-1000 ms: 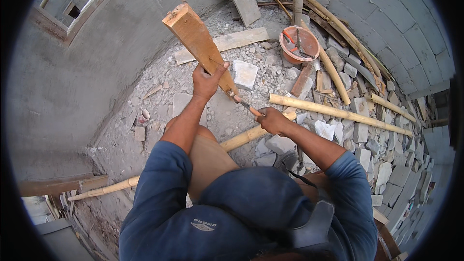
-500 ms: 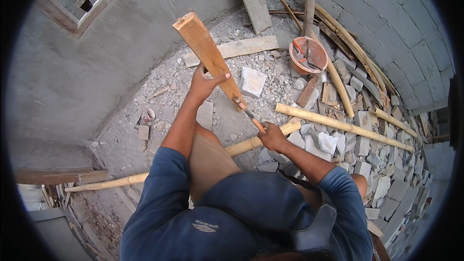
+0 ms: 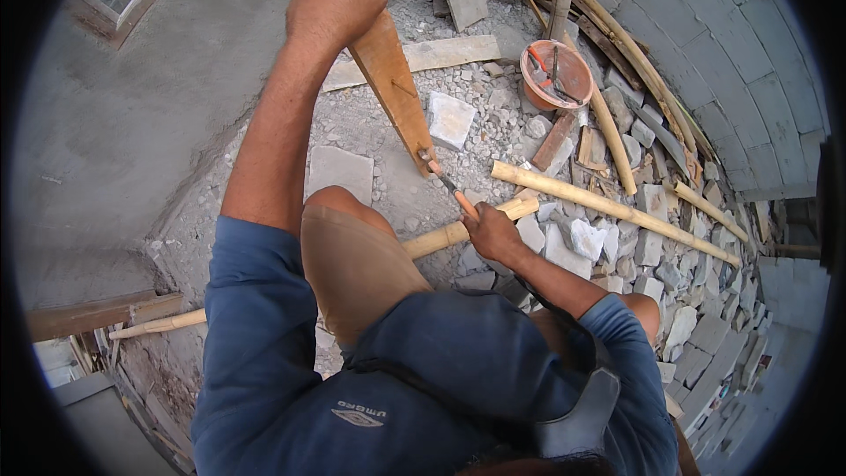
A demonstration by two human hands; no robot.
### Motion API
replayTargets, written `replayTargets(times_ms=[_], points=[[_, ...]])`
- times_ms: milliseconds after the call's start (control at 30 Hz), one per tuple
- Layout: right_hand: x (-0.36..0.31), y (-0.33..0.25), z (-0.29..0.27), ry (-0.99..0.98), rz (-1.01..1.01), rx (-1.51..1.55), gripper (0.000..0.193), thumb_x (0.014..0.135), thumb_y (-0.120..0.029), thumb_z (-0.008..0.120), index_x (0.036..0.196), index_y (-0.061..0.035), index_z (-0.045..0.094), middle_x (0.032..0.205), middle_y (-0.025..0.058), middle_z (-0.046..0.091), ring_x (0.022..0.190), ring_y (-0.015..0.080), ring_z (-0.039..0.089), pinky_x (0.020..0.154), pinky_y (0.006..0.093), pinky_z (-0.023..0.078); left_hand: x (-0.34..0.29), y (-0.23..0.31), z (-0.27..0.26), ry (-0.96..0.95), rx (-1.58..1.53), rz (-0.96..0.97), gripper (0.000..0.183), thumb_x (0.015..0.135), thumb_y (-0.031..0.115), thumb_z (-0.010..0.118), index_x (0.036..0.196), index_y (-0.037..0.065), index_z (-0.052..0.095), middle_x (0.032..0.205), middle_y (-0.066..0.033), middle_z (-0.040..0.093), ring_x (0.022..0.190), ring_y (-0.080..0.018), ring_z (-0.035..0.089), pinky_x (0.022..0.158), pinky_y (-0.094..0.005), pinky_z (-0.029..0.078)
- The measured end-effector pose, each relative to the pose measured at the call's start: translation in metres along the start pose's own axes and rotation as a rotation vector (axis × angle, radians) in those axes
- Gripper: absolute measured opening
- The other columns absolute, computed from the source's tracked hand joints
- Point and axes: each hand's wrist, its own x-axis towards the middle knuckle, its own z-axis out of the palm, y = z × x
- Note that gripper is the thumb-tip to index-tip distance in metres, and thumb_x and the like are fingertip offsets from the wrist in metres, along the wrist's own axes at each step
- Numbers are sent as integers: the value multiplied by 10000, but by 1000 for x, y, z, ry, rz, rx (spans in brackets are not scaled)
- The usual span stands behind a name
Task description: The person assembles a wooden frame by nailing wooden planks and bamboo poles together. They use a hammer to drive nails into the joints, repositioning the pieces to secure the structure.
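Note:
My left hand is closed over the far, upper end of a brown wooden plank, which slants down toward me. A nail sticks out of the plank's face about midway. My right hand grips the orange handle of a hammer. Its small metal head lies against the near end of the plank, well below the nail. The hammer's exact contact with the wood is too small to make out.
An orange basin with tools in it stands among the rubble. Bamboo poles lie to the right and beneath my arms. Broken blocks cover the right side. A grey wall rises at left, a block wall at right.
My left hand has moved from the plank's middle up to its far end. The plank has shifted slightly left and toward me, the hammer head staying at its near end.

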Motion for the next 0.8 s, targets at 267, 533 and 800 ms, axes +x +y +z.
replayTargets(times_ms=[267, 533, 800], points=[[4, -39, -75, -161, 12, -249, 377, 1014, -256, 666, 1158, 89, 719, 1090, 325, 771, 1045, 476, 770, 932, 551, 599, -5, 16, -7, 13, -47, 24, 458, 956, 351, 614, 1053, -57, 799, 1060, -385, 736, 1071, -523, 734, 1006, -545, 564], [40, 6, -19, -35, -52, -193, 507, 1060, -392, 617, 1212, 80, 723, 1097, 337, 764, 1072, 483, 755, 967, 576, 579, 59, -64, 26, -53, 101, -20, 481, 964, 361, 597, 1022, -75, 791, 1079, -380, 736, 1106, -524, 723, 994, -559, 578], [26, -40, -79, -216, -56, -308, 461, 1059, -367, 631, 1142, 70, 755, 1071, 326, 771, 1051, 484, 761, 968, 575, 583, 62, -82, 30, 95, 101, 80, 489, 951, 378, 617, 1009, -72, 799, 1030, -356, 754, 1024, -523, 747, 921, -569, 593]])
